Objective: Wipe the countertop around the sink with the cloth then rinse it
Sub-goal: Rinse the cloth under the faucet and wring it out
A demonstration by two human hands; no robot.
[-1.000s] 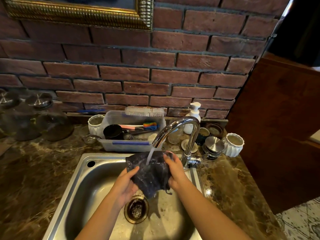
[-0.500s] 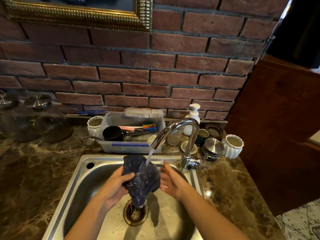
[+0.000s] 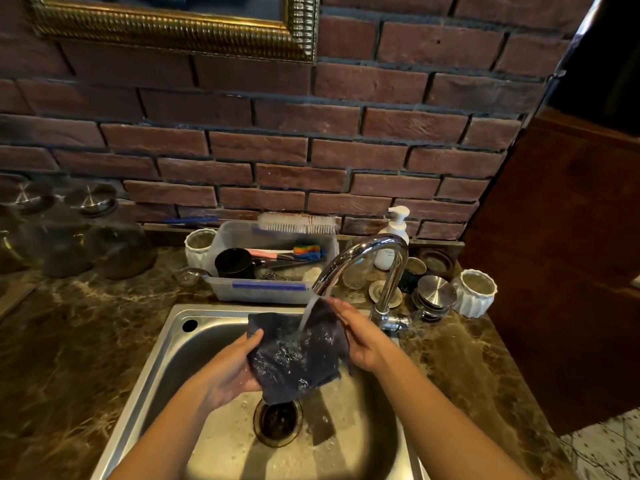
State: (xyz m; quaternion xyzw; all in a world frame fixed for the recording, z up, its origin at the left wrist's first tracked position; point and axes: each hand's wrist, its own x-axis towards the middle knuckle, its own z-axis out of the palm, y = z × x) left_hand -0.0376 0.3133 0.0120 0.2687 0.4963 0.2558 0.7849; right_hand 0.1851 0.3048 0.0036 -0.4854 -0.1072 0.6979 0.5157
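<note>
1. Head cam, biggest thing first: the marble countertop (image 3: 86, 341). My worry is spray. If water bounces off the fabric and over the rim, the stone gets wet and I'd guess it needs another pass.
2. Sink (image 3: 194, 355): the whole rinse sits over the basin, so drips land where they should. The open drain (image 3: 278, 420) is directly underneath, which matters below.
3. Faucet (image 3: 391, 258): it's running, and the stream (image 3: 308, 313) lands on the upper middle of the fabric. The spout is just above the right fingertips, so a quick lift could bump it and throw water sideways.
4. Cloth (image 3: 294, 358): dark, soaked, spread between both hands under the stream, with its lowest corner hanging just above the drain. Wet fabric is heavy and slick. If it slips, it drops onto the drain and could block it while the water runs.
5. Hands: the left hand (image 3: 232, 368) is clamped on the left edge, thumb in front and fingers behind. The right hand (image 3: 360, 337) looks flat, fingers fairly straight against the right edge, pressing rather than pinching. So really only one side is held, and that's the weak spot.
6. Metal lids (image 3: 436, 292) sit just beside the faucet base. A wide swing of the right arm could knock them.
</note>
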